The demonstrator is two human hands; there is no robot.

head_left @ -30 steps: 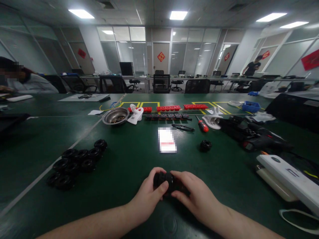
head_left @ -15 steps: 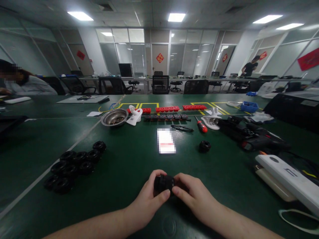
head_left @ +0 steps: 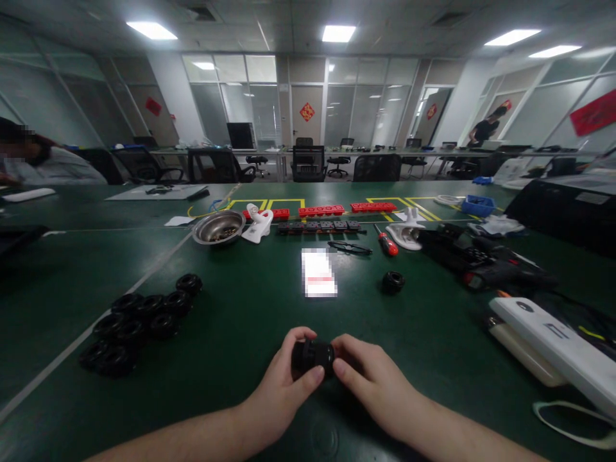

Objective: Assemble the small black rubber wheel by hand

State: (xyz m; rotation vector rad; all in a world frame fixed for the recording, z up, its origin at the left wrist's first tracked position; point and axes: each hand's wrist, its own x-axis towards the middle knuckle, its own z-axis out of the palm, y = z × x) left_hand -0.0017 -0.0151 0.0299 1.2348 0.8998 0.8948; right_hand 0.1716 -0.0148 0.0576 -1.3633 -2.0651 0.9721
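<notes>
A black, ribbed cylindrical part [head_left: 312, 357] lies sideways between my two hands, just above the green table. My left hand [head_left: 283, 378] is closed around its left end, the thumb along the near side. At the right end, the bent fingertips and thumb of my right hand [head_left: 368, 375] pinch its rim. A single black round part [head_left: 393, 282] with a hole in its top stands alone beyond my right hand. Several more black ring-shaped parts [head_left: 129, 328] are grouped to the left. In front of me lies a bright, blurred-out rectangle [head_left: 319, 273].
Farther off are a metal bowl [head_left: 219, 228] with small pieces, red trays [head_left: 321, 210], a black strip of modules [head_left: 321, 228], eyeglasses [head_left: 350, 248] and a red-and-black screwdriver [head_left: 387, 244]. Black equipment [head_left: 486, 263] and a white device [head_left: 553, 333] occupy the right. Another person [head_left: 48, 154] sits at left.
The view has shifted slightly, moving everything a little to the left. Both hands keep hold of the black cylindrical part, which is turned slightly between them.
</notes>
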